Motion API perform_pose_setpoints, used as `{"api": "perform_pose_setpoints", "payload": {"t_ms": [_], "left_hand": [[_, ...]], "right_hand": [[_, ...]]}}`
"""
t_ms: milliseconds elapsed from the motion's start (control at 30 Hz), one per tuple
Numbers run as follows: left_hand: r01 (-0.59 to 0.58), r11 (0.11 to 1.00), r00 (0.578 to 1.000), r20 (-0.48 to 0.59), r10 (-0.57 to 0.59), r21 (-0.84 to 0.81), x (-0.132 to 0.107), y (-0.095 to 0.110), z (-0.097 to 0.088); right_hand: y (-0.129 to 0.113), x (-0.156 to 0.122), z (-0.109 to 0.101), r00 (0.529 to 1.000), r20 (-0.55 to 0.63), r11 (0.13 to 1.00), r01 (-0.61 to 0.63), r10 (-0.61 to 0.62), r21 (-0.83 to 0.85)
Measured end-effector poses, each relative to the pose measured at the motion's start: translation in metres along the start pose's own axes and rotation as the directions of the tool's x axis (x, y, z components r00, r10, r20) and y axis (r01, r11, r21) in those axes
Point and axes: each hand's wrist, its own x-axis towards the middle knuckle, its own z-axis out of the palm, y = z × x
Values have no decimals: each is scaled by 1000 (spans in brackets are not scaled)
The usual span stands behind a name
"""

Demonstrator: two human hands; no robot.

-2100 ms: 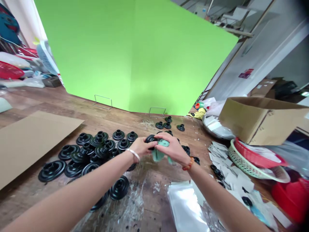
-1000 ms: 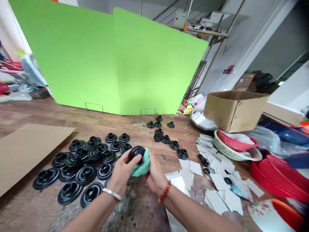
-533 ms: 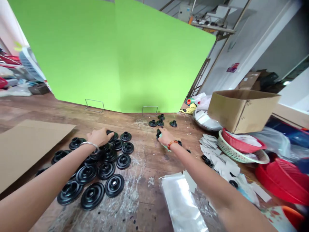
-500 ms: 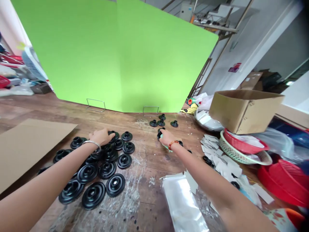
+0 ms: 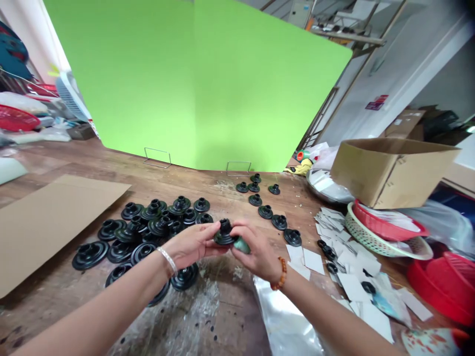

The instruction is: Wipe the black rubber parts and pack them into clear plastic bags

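Note:
Between my two hands, above the table, is a black round flanged part [image 5: 223, 234] with a short hub pointing up. My left hand [image 5: 193, 245] grips its left side between thumb and fingers. My right hand [image 5: 256, 247] is closed around a small pale green wad [image 5: 242, 245], perhaps a cloth, and its fingertips meet the part's right side. A cluster of similar black flanged parts [image 5: 160, 225] lies to the left, some overlapping and partly hidden by my left arm. More of them [image 5: 265, 211] form a loose line on the right.
Clear plastic bags [image 5: 285, 316] lie near my right forearm. White cards [image 5: 345, 252] are scattered at right, beside a cardboard box [image 5: 393, 170], a pale green basket [image 5: 371, 237] and red baskets [image 5: 440, 282]. A flat cardboard sheet [image 5: 55, 217] is at left; a green panel [image 5: 196, 89] stands behind.
Both hands have come together in front of me from the left cluster and the right line. A black flanged part is now lifted between them. The view has shifted slightly left.

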Motion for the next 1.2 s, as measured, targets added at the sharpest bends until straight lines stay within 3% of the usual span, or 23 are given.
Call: {"api": "perform_pose_setpoints", "payload": {"t_ms": [33, 100, 167, 233, 333, 367, 433, 500, 533, 600, 667, 733, 800, 867, 900, 967, 1033, 1100, 1200], "left_hand": [[13, 982, 999, 36, -6, -191, -5, -3, 4], [14, 923, 998, -54, -38, -385, -11, -10, 7], [-7, 913, 979, -190, -78, -408, -14, -17, 11], [-7, 923, 971, -224, -86, -385, -14, -23, 21], [-37, 946, 979, -202, -30, -322, -16, -28, 41], [-50, 948, 982, -190, -11, -313, -17, -27, 47], [-45, 945, 986, -164, -9, -323, -20, -25, 53], [-34, 930, 986, -163, -28, -365, -22, -24, 54], [-38, 922, 981, -192, -39, -386, -22, -24, 54], [-59, 905, 962, -266, -61, -421, -22, -28, 50], [-52, 900, 948, -304, -92, -433, -19, -32, 45], [-40, 914, 940, -324, -102, -405, -16, -33, 34], [-64, 955, 914, -400, -60, -291, -13, -28, 16], [-84, 996, 851, -523, 49, -43, -7, -19, -12], [-63, 989, 822, -554, 129, 135, -3, -13, -29], [66, 849, 754, -584, 302, 525, 5, -3, -62], [200, 601, 777, -499, 383, 774, 15, 4, -91], [263, 432, 815, -439, 379, 862, 24, 5, -112], [291, 390, 817, -439, 375, 874, 33, 3, -126]], "right_hand": [[-6, -4, -4, 997, 71, 1000, 6, -6, 1], [-16, -8, -12, 992, 109, 998, -59, 60, -9], [-25, -10, -17, 987, -12, 987, -160, 160, 1], [-33, -10, -14, 978, -115, 985, -175, 175, 14], [-38, -9, 0, 997, 3, 997, -79, 79, 24], [-36, -8, 5, 994, 34, 992, -109, 107, 62], [-29, -6, 12, 952, 59, 929, -305, 299, 211], [-22, -5, 18, 851, 95, 766, -509, 517, 392], [-20, -6, 21, 807, 103, 689, -556, 581, 465], [-20, -9, 29, 772, 58, 622, -552, 633, 556], [-23, -14, 37, 767, -21, 635, -516, 641, 575], [-24, -20, 43, 759, -16, 639, -536, 651, 551], [-17, -23, 42, 741, 75, 608, -601, 668, 518], [-1, -21, 32, 717, 121, 611, -659, 687, 438], [11, -18, 25, 710, 88, 644, -679, 699, 353], [38, -7, 5, 707, -77, 710, -695, 703, 113], [66, 7, -14, 685, -210, 685, -724, 698, -82], [89, 21, -27, 665, -227, 656, -744, 711, -126], [108, 32, -32, 648, -210, 635, -761, 732, -136]]}}
